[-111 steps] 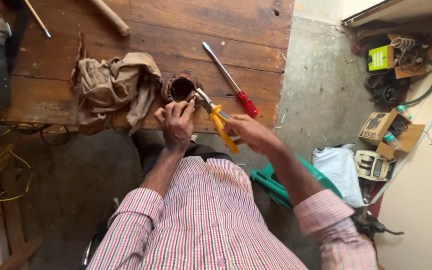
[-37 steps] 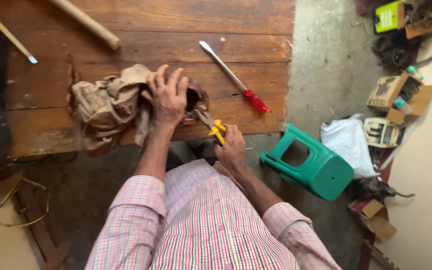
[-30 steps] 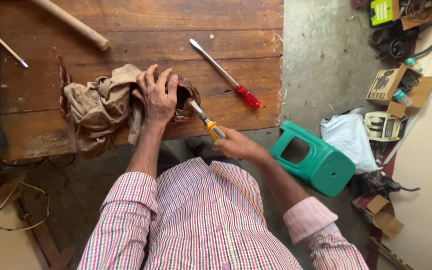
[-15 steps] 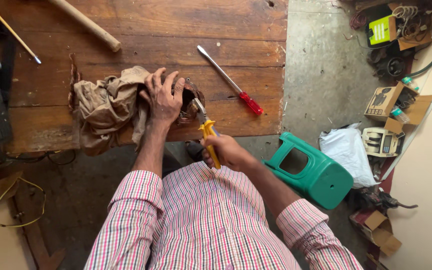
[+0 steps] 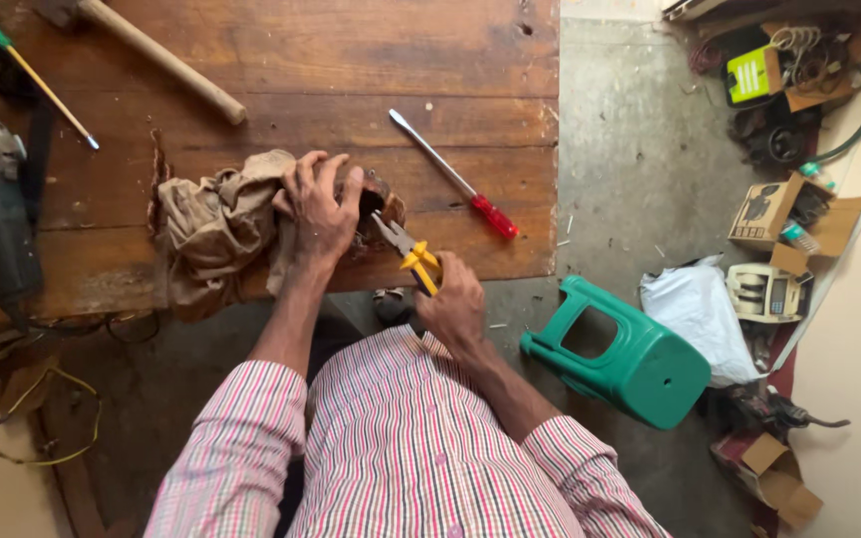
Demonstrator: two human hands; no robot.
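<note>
A small dark rusty part (image 5: 376, 204) sits near the front edge of the wooden bench (image 5: 371, 60), a little right of the middle of that edge. The left hand (image 5: 319, 204) lies spread over it, fingers curled down and pressing on its top and left side, so most of the part is hidden and its shape cannot be made out. The nose of a pair of yellow-handled pliers (image 5: 409, 252) reaches in against the part from the lower right; whether the tips bite on it cannot be told. The right hand (image 5: 455, 304) is closed around the yellow handles, just off the front edge of the bench, over the person's lap.

Touching the left hand on its left is a crumpled tan rag (image 5: 216, 224), bunched along the front edge and hanging slightly over it. Behind and to the right of the part, well apart from it, a screwdriver with a red handle (image 5: 455, 177) lies slantwise, handle toward the front right corner. A wooden handle (image 5: 161, 62) lies diagonally near the back left of the bench, and a thin green-handled tool (image 5: 34, 75) lies at the back left corner. On the concrete floor right of the bench a green plastic stool (image 5: 630, 349) lies tipped on its side, near a white bag (image 5: 695, 309) and cardboard boxes (image 5: 779, 209).
</note>
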